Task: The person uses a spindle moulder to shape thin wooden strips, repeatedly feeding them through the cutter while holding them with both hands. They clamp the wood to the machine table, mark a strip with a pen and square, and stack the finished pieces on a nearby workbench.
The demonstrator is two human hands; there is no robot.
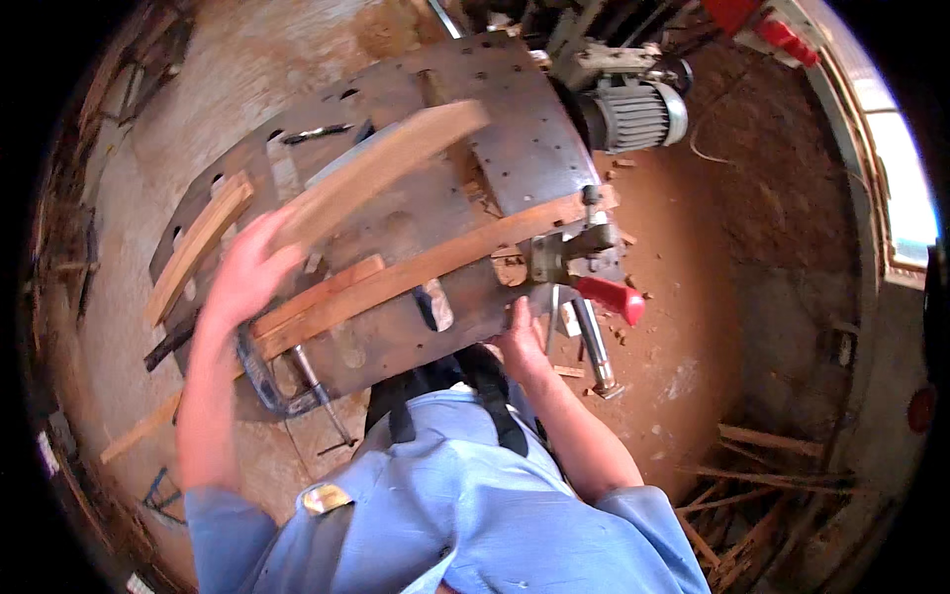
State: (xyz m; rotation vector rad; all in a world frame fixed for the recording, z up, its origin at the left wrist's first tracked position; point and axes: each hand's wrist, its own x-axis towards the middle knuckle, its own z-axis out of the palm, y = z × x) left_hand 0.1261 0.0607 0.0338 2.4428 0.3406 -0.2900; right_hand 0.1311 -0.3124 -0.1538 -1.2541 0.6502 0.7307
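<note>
My left hand (255, 267) grips the near-left end of a pale curved plank (381, 168), which is blurred and slants up rightward over the slotted steel table (515, 119). My right hand (524, 337) is at the table's front edge, thumb up, other fingers mostly hidden, just left of a red-handled clamp (599, 291). A straight wooden batten (426, 272) lies along the front, with a short block (361, 269) behind its left part and a C-clamp (259, 381) at its left end. Another curved piece (198, 238) lies at the left.
An electric motor (638, 117) and machinery stand at the back right, near a red fitting (787, 40). A metal tube (594, 346) sticks out below the table's right side. Sawdust and offcuts (762, 495) cover the floor at right. A window (896, 188) is in the right wall.
</note>
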